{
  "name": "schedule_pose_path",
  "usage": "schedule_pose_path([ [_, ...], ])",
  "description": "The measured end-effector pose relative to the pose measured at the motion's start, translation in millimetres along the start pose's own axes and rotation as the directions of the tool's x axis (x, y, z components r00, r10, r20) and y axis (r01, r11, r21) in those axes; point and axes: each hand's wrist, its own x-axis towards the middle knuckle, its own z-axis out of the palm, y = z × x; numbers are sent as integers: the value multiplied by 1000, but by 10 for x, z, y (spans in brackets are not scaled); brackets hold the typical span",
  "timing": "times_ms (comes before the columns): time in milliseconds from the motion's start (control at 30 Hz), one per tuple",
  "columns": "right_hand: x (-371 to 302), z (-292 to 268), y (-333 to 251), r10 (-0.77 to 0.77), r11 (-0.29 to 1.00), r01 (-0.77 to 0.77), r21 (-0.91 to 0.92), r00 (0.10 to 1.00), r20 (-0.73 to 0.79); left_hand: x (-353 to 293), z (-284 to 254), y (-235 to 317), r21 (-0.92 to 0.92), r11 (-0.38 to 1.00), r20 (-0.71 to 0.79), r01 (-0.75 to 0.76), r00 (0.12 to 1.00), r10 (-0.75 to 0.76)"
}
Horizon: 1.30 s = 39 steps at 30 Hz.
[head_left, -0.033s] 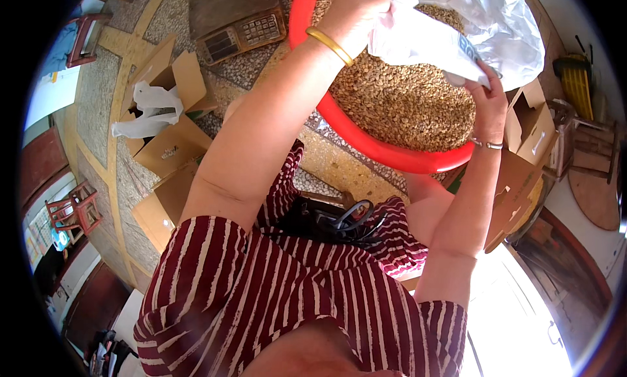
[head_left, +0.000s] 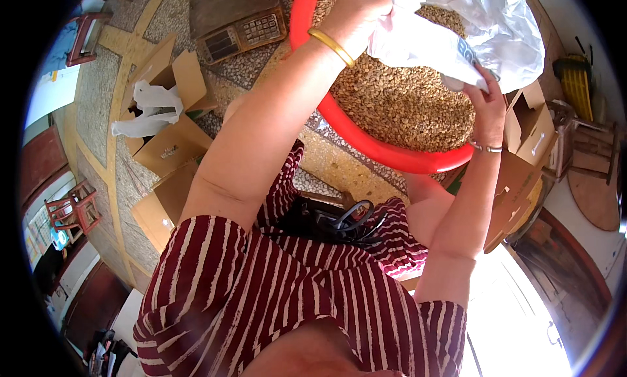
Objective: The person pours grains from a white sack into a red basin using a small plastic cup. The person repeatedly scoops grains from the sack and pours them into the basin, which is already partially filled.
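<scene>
A white plastic bag [head_left: 418, 44] with printing on it stretches between my two hands above a red tub. My left hand [head_left: 356, 15], with a gold bangle at the wrist, is closed on the bag's left side. Its fingers are partly hidden behind the plastic. At the bag's lower right edge my right hand [head_left: 488, 103] pinches the plastic between thumb and fingers. Small tan-brown kernels [head_left: 398, 109] fill much of the red tub [head_left: 392, 154]. Beyond my hands lies a larger, crumpled clear-white plastic bag [head_left: 509, 31], overlapping the tub's far right side.
A weighing scale [head_left: 238, 24] with a keypad stands left of the tub. Open cardboard boxes flank me, one on the left [head_left: 173, 145] with a white bag [head_left: 157, 103] over it, another on the right [head_left: 532, 129]. Dark straps or cables [head_left: 346, 217] lie at my lap.
My right hand has shifted very slightly toward me and to the left with the bag's edge. My left hand stays in place.
</scene>
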Motion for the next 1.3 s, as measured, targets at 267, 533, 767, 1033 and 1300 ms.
schedule_pose_path([
  [267,-481,-57,-305,-81,796,-232,560,875,477,-111,38,7,2,999,17,39,999,-39],
  [533,-193,335,120,188,803,-6,-597,951,244,-127,348,14,50,985,19,-168,986,167],
  [767,45,542,593,-302,678,231,-698,953,22,-190,205,-28,-103,994,29,20,999,-17],
  [1033,-112,869,576,144,913,-90,-397,984,108,-193,201,8,-98,995,42,22,999,-18],
  [1300,-199,494,157,443,749,-601,280,768,462,-181,167,-40,-122,992,91,-35,995,46],
])
